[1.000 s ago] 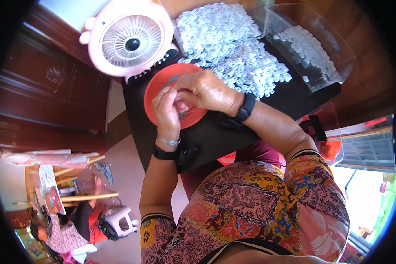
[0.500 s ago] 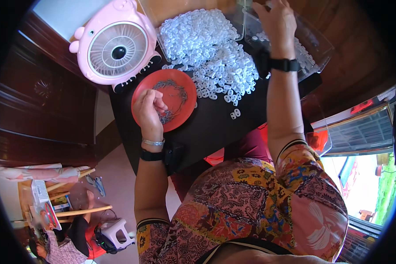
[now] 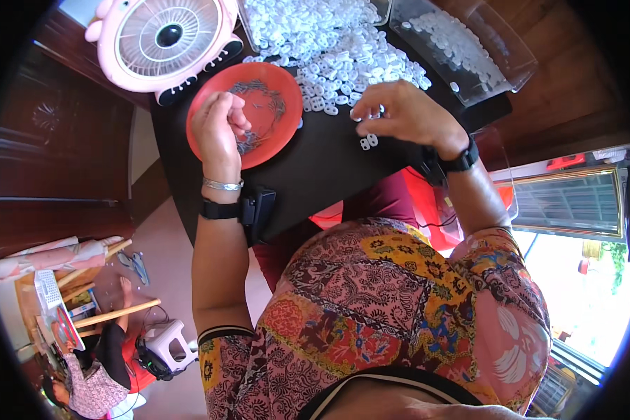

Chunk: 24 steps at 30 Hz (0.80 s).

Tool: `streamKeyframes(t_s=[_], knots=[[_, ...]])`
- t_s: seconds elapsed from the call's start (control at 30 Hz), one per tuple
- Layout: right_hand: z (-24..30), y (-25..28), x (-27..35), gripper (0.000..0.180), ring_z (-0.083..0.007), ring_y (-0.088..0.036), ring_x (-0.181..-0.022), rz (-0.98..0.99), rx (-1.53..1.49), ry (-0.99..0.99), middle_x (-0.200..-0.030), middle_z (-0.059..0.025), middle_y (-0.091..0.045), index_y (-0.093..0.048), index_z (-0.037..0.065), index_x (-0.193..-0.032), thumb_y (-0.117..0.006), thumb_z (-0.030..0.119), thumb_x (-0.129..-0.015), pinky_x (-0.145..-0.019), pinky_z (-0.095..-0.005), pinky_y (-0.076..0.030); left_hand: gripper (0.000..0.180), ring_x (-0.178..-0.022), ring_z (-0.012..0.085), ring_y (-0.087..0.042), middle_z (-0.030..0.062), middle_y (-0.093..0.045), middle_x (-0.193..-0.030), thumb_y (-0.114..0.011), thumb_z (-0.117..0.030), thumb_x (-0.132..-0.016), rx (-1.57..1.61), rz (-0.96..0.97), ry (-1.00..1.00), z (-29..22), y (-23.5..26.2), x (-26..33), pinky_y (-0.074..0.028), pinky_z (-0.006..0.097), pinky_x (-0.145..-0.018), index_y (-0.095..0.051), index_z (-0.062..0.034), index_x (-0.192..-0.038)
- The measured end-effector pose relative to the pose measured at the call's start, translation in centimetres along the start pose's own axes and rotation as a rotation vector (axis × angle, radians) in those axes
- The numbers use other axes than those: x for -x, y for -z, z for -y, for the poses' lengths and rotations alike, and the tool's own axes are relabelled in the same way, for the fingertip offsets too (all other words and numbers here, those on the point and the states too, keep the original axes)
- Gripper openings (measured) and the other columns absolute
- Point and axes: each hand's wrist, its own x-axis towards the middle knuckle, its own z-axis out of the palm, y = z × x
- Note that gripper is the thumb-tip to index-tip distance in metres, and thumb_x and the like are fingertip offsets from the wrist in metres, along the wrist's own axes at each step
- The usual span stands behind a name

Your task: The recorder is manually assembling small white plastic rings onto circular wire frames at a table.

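Note:
My left hand is held over a red plate, its fingers curled and pressed together. Whatever they may hold is hidden. Small thin grey metal pins lie scattered in a ring on the plate. On the black table, my right hand reaches over the near edge of a heap of small white oval plastic pieces, thumb and forefinger apart. Close to its thumb lie a couple of white pieces with holes. Another piece or so shows partly under its fingers.
A clear bin with more white pieces stands at the right. Behind the heap is another full clear container. A pink animal-shaped fan stands at the far left of the black table. Another person sits at lower left.
My right hand has come back from the clear bin to the near edge of the heap. The left hand stays curled over the plate. The whole view has shifted.

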Motion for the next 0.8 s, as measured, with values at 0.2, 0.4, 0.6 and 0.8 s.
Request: streamKeyframes(t_s=[0.2,0.4,0.6,0.8], knots=[[-0.6,-3.3,3.8,0.020,-0.0241,-0.061,-0.073,-0.078,0.124,0.002,-0.082,-0.0088,-0.059,-0.065,0.004,-0.091,-0.072,0.011,-0.074,-0.064,-0.0320,-0.049,0.024,-0.049,0.0094,-0.049,0.0000,-0.051,-0.058,-0.051,-0.019,-0.089,-0.017,0.024,0.002,0.0,-0.6,0.3,-0.036,0.020,-0.046,-0.058,-0.0041,-0.072],[-1.2,-4.6,2.6,0.013,-0.0284,-0.059,-0.074,-0.203,0.228,0.082,-0.082,-0.0106,-0.055,-0.062,0.002,-0.088,-0.066,0.009,-0.078,-0.065,-0.0356,-0.048,0.024,-0.049,0.0086,-0.048,-0.0002,-0.051,-0.058,-0.051,-0.019,-0.089,-0.015,0.029,-0.007,0.1,-0.5,0.5,-0.036,0.020,-0.046,-0.058,-0.0041,-0.071],[-3.9,-3.8,-2.8,0.012,-0.0332,-0.059,-0.079,-0.084,0.359,0.137,-0.089,-0.0122,-0.053,-0.058,0.005,-0.089,-0.062,0.011,-0.080,-0.070,-0.0406,-0.048,0.024,-0.049,0.0076,-0.047,-0.0003,-0.050,-0.058,-0.050,-0.019,-0.089,-0.028,0.034,-0.009,0.4,-0.6,0.4,-0.037,0.020,-0.045,-0.058,-0.0040,-0.071],[-5.5,-3.2,-8.1,0.013,-0.0343,-0.058,-0.082,-0.021,0.417,0.137,-0.089,-0.0129,-0.055,-0.057,0.007,-0.089,-0.062,0.013,-0.079,-0.071,-0.0428,-0.046,0.024,-0.047,0.0069,-0.046,-0.0009,-0.049,-0.057,-0.050,-0.018,-0.089,-0.066,0.041,-0.016,0.4,-0.7,0.3,-0.034,0.020,-0.044,-0.058,-0.0037,-0.072]])
